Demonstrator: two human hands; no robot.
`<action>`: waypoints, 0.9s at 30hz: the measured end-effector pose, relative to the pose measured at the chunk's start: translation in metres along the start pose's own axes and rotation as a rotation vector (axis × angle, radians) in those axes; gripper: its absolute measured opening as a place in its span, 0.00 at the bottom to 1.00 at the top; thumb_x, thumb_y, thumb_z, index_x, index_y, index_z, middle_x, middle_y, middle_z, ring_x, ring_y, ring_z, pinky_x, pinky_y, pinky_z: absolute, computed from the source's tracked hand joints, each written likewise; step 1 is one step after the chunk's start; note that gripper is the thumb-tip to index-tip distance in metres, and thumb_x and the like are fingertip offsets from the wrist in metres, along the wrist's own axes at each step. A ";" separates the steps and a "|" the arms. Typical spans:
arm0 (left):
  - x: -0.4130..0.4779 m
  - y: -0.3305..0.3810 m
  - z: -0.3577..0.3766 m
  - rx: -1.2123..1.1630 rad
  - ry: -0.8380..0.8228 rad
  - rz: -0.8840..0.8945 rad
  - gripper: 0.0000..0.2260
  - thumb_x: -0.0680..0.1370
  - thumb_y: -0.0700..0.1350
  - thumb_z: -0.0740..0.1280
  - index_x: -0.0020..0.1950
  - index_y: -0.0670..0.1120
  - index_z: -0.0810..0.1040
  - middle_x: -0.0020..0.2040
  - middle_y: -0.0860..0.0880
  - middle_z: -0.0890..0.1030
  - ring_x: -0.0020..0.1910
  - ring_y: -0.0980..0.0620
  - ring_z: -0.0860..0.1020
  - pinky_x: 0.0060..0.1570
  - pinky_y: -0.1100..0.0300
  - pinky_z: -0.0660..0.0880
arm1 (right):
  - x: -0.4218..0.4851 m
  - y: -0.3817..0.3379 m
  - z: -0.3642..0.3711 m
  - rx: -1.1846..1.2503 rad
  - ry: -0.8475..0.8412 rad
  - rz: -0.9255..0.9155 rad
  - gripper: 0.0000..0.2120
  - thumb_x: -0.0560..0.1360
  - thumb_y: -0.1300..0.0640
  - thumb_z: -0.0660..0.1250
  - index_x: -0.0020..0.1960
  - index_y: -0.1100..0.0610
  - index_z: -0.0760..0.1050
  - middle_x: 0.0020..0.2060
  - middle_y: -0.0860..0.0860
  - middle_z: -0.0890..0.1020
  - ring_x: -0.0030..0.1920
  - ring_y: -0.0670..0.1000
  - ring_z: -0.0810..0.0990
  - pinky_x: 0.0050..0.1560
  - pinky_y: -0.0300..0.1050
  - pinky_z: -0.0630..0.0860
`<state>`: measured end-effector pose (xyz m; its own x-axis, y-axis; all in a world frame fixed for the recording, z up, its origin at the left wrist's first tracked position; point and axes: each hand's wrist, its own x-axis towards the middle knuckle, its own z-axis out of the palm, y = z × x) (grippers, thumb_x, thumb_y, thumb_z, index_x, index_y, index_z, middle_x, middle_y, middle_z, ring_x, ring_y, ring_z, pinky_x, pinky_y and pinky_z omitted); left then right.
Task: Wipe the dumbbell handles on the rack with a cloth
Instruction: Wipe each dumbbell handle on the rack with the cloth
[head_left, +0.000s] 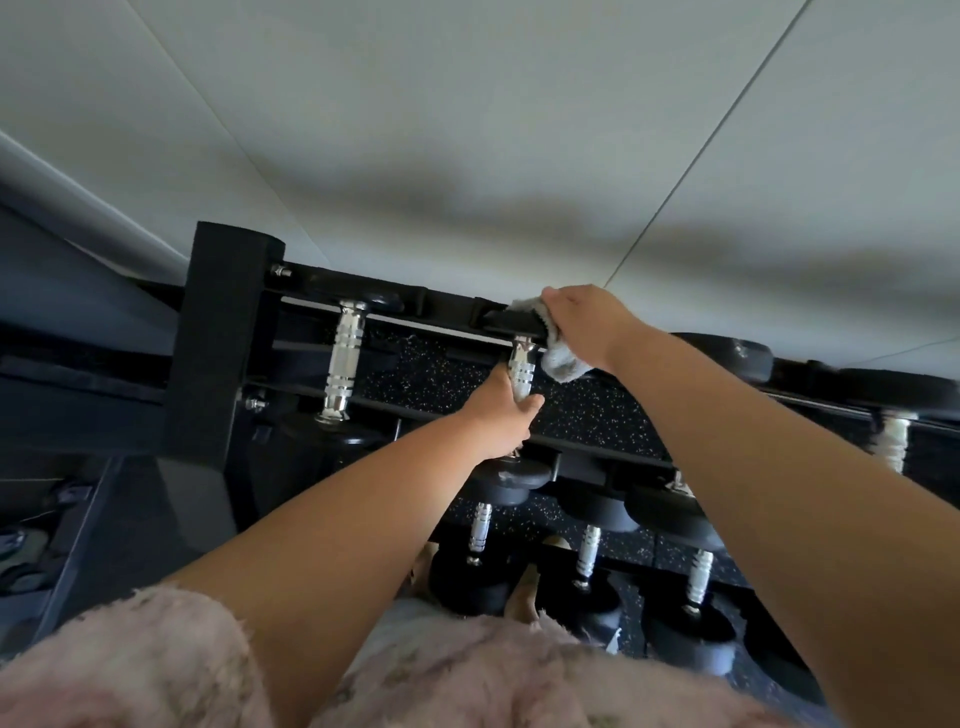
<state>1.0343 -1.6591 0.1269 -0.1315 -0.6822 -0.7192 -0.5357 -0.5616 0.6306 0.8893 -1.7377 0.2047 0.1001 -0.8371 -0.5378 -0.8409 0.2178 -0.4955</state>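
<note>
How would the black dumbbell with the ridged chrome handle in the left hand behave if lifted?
Probably heavy for its size: the black dumbbell has thick round heads, which might roll. Its ridged chrome handle likely resists slipping in the left hand.

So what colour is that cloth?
The cloth is light grey, clearest in the head view.

No legible text, labels or numbers.
</note>
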 end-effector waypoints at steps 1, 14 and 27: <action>0.002 -0.001 0.000 -0.006 0.000 0.002 0.17 0.86 0.51 0.65 0.72 0.47 0.66 0.53 0.46 0.81 0.40 0.52 0.84 0.36 0.58 0.83 | -0.006 0.003 0.004 0.028 0.060 0.038 0.15 0.86 0.51 0.56 0.53 0.60 0.75 0.40 0.52 0.77 0.45 0.55 0.77 0.54 0.55 0.76; 0.011 0.003 -0.018 0.098 -0.152 0.026 0.26 0.85 0.59 0.63 0.76 0.43 0.67 0.63 0.44 0.81 0.49 0.52 0.79 0.46 0.58 0.78 | -0.099 0.030 0.067 0.619 0.439 0.512 0.23 0.88 0.46 0.50 0.45 0.54 0.78 0.41 0.51 0.82 0.42 0.47 0.80 0.37 0.41 0.70; 0.039 0.032 -0.006 -0.445 -0.174 -0.177 0.14 0.85 0.48 0.64 0.40 0.48 0.69 0.28 0.51 0.69 0.24 0.53 0.68 0.31 0.59 0.68 | -0.142 -0.020 0.178 0.687 0.483 0.275 0.19 0.85 0.48 0.60 0.74 0.50 0.69 0.70 0.44 0.71 0.72 0.42 0.66 0.75 0.37 0.61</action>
<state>1.0167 -1.7067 0.1204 -0.2282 -0.4919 -0.8402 -0.1605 -0.8322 0.5308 0.9866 -1.5338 0.1692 -0.4252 -0.7975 -0.4280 -0.2808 0.5658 -0.7753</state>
